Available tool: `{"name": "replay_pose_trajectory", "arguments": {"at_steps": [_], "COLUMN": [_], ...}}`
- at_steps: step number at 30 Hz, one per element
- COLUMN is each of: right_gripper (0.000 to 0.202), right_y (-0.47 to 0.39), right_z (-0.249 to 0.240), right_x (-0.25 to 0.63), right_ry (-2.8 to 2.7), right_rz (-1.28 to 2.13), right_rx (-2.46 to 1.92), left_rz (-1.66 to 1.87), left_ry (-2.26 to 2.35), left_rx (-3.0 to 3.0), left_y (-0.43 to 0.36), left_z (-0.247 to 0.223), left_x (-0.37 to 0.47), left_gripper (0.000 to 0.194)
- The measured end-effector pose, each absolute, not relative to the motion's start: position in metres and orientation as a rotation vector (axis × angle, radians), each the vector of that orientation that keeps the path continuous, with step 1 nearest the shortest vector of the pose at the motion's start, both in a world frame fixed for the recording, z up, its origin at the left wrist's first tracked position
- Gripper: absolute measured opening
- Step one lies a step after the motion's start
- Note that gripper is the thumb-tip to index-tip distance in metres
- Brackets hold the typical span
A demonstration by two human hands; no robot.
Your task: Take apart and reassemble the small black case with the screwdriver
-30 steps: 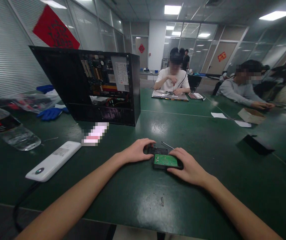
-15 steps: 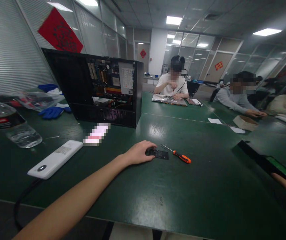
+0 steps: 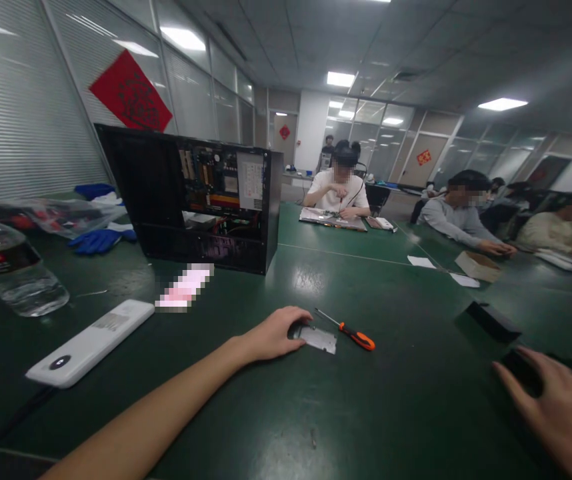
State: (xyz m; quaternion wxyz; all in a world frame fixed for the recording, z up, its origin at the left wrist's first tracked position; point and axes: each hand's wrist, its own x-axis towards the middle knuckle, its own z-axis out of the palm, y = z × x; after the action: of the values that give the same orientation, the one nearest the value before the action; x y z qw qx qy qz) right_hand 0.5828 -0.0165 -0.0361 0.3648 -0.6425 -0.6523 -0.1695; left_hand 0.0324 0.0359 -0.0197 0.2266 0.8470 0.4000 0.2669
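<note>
My left hand (image 3: 279, 333) rests on the table with thumb and fingers closed on one end of a thin, flat silvery metal plate (image 3: 320, 339), perhaps a small drive. Just beyond the plate lies a screwdriver (image 3: 359, 337) with an orange and black handle, its shaft pointing back left. At the right edge, my right hand (image 3: 556, 400) curves its thumb and fingers around a black object (image 3: 522, 372), whose shape is mostly hidden. A black box-like piece (image 3: 494, 321) sits just past those fingers.
An open computer case (image 3: 206, 200) stands at the back left. Nearer are a white power bank (image 3: 91, 343) with a cable, a blurred pink-white item (image 3: 185, 288), a water bottle (image 3: 19, 273) and blue gloves (image 3: 96, 241). People sit farther off, near a cardboard box (image 3: 479, 265).
The view has shifted, lowering the scene in frame. The item in my left hand looked black and now looks silvery. My right hand shows more fully; the green panel there is out of sight.
</note>
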Motion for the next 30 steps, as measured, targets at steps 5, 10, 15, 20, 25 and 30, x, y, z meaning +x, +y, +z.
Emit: {"name": "replay_pose_trajectory", "arguments": {"at_steps": [5, 10, 15, 20, 25, 30], "right_gripper": [0.052, 0.039, 0.042, 0.054, 0.053, 0.047], "right_y": [-0.008, 0.013, 0.012, 0.002, 0.002, 0.007], "right_z": [-0.013, 0.002, -0.006, -0.017, -0.012, 0.006], "right_x": [0.377, 0.272, 0.266, 0.269, 0.269, 0.347], "right_ry": [-2.013, -2.201, -2.200, -2.125, -2.092, -2.071], "right_rz": [0.501, 1.127, 1.110, 1.062, 1.046, 0.569], "right_rx": [-1.350, -1.092, -1.073, -1.040, -1.020, -1.201], "left_rz": [0.796, 0.839, 0.878, 1.003, 1.155, 1.155], "left_ry": [0.965, 0.911, 0.906, 0.909, 0.870, 0.949], "left_rx": [2.308, 2.326, 2.334, 2.318, 2.316, 2.314], "left_y": [0.029, 0.024, 0.026, 0.027, 0.023, 0.027], "left_z": [-0.016, -0.020, -0.028, -0.028, -0.022, -0.018], "left_x": [0.034, 0.036, 0.037, 0.039, 0.042, 0.039], "left_gripper": [0.046, 0.049, 0.043, 0.031, 0.023, 0.021]}}
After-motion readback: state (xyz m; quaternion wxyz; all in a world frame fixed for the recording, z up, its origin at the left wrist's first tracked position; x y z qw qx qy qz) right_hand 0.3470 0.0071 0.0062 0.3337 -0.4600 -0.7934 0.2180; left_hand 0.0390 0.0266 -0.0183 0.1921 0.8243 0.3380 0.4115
